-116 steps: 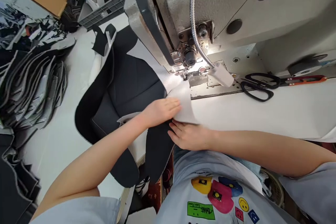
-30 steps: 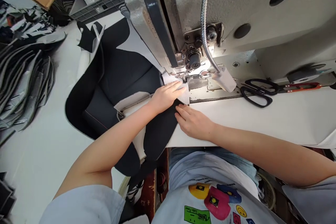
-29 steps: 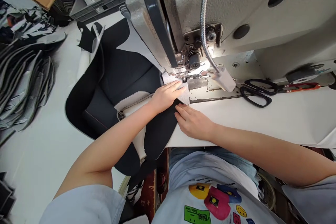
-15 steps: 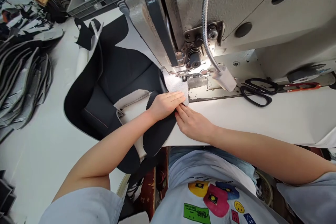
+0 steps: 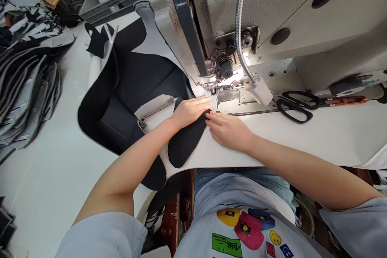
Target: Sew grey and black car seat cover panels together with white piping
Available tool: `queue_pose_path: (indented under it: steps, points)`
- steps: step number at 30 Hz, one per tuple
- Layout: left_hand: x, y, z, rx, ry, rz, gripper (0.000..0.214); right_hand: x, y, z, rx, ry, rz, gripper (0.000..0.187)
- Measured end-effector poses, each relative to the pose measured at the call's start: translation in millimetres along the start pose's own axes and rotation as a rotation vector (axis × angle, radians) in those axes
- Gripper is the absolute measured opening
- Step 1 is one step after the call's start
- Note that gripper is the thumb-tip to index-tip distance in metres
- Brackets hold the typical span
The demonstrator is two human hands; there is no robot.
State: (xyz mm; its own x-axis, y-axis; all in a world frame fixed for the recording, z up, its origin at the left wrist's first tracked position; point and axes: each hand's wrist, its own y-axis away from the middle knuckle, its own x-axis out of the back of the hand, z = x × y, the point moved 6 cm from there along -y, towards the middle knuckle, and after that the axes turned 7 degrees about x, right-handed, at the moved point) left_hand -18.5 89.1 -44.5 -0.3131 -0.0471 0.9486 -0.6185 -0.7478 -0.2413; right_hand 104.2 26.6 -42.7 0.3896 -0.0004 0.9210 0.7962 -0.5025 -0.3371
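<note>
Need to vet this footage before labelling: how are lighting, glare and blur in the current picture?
Head view: glare peaks at the working end of the sewing machine, beside the white lamp; head view: the black fabric is dark, with little texture showing; head view: the scrap heap at far left looks soft, the black-handled scissors fairly clear.

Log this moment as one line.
left hand: on grey fabric; right hand: at edge of black fabric; sewing machine: needle area lit; black-handled scissors: at right
</note>
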Motion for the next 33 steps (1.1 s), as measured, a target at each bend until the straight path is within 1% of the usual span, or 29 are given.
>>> queue_pose_path:
  steps: [3, 5, 8, 10, 17, 22, 28, 31, 33]
  points:
    - [-1.7, 1.8, -0.5, 0.000, -0.003, 0.030, 0.031, 10.0, 4.7, 19.0, -0.175, 0.057, -0.056, 0.036]
    - [-4.0, 1.0, -2.0, -0.008, -0.011, 0.034, 0.030, 11.8, 6.1, 27.6, -0.273, 0.098, -0.116, 0.039]
    - [-7.1, -3.6, -8.0, 0.003, -0.021, 0.035, 0.031, 8.1, 5.0, 33.2, -0.356, 0.118, -0.185, 0.043]
    - [-7.9, -8.7, -13.5, 0.017, -0.015, 0.044, 0.031, 4.5, 3.5, 35.4, -0.391, 0.130, -0.204, 0.045]
    - [-11.1, -31.5, -37.3, 0.095, -0.035, 0.052, 0.026, -1.5, 1.8, 37.7, -0.398, 0.160, -0.197, 0.047]
    - [-14.0, -37.5, -47.6, 0.102, -0.080, 0.087, 0.026, -1.7, 2.6, 37.5, -0.409, 0.156, -0.204, 0.046]
    - [-12.9, -37.1, -45.1, 0.077, -0.065, 0.111, 0.026, -1.8, 3.7, 37.7, -0.430, 0.146, -0.232, 0.047]
    - [-11.4, -34.5, -40.3, 0.093, -0.030, 0.097, 0.028, -1.2, 3.7, 37.3, -0.424, 0.150, -0.225, 0.047]
    - [-8.9, -28.4, -37.3, 0.126, -0.011, 0.100, 0.029, -0.3, 3.8, 37.6, -0.423, 0.154, -0.219, 0.046]
